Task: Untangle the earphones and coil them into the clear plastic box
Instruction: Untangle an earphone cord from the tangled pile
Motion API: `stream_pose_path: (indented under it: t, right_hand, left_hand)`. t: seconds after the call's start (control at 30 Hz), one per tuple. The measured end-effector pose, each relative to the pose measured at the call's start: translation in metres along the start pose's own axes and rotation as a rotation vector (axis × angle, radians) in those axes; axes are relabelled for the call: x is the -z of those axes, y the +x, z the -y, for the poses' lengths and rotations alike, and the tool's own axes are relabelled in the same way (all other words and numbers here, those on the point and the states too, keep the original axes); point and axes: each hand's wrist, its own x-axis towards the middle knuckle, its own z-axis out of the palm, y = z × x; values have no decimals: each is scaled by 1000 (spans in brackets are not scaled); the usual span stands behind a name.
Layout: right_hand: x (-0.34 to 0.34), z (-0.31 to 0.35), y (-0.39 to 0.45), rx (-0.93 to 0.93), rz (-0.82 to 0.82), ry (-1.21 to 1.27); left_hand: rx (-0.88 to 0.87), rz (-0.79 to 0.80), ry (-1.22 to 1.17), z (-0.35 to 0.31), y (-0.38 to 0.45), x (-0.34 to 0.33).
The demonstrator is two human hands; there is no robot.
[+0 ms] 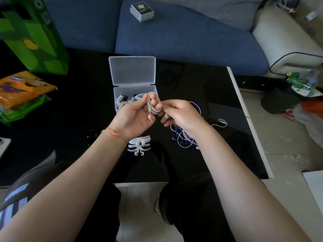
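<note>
A pale earphone cable (152, 106) is wound in loops around the fingers of my left hand (138, 116), which is held just in front of the clear plastic box (135, 89). My right hand (181, 114) pinches the cable's loose end beside those loops. The box stands open with its lid up, and several coiled earphones, white, black and blue, lie inside. A tangle of white and blue earphones (185, 137) lies on the black table under my right wrist, with one white strand (221, 123) trailing right.
A white fishbone-shaped cable winder (139, 145) lies on the black table (70, 110) below my left wrist. Snack bags (24, 89) and a green bag (33, 32) sit at the left. A small box (142, 11) rests on the blue sofa behind. My knees are under the near edge.
</note>
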Motion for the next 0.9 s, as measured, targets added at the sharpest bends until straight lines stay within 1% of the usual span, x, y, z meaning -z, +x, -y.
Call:
stream_pose_path:
  t: [0.13,0.2,0.3,0.37,0.47,0.6,0.67,0.77,0.9]
  right_hand:
    - [-10,3,-1,-98,16,275]
    - [-14,1,1,-117,-7,318]
    - [-16,-5,2,-88,-46,296]
    - [-15,-8,3,-53,-81,210]
    - [-16,-8,4,-29,-147,70]
    - [-20,-8,3,-46,-181,70]
    - [-21,-7,3,-66,-216,81]
    - [-23,-5,3,-104,-272,138]
    - [-31,-3,4,-145,-322,192]
  left_hand:
    - [-20,3,-28,2,2,0]
    - [-25,-3,-2,3,2,-1]
    - [-25,-65,24,7,3,-3]
    - [-38,-117,78,10,3,-3]
    - [-54,-155,207,13,3,-3]
    - [-36,-250,425,16,5,3]
    - [-33,-236,447,14,6,5]
    - [-38,-166,371,14,4,3]
    - [-66,-136,323,19,0,1]
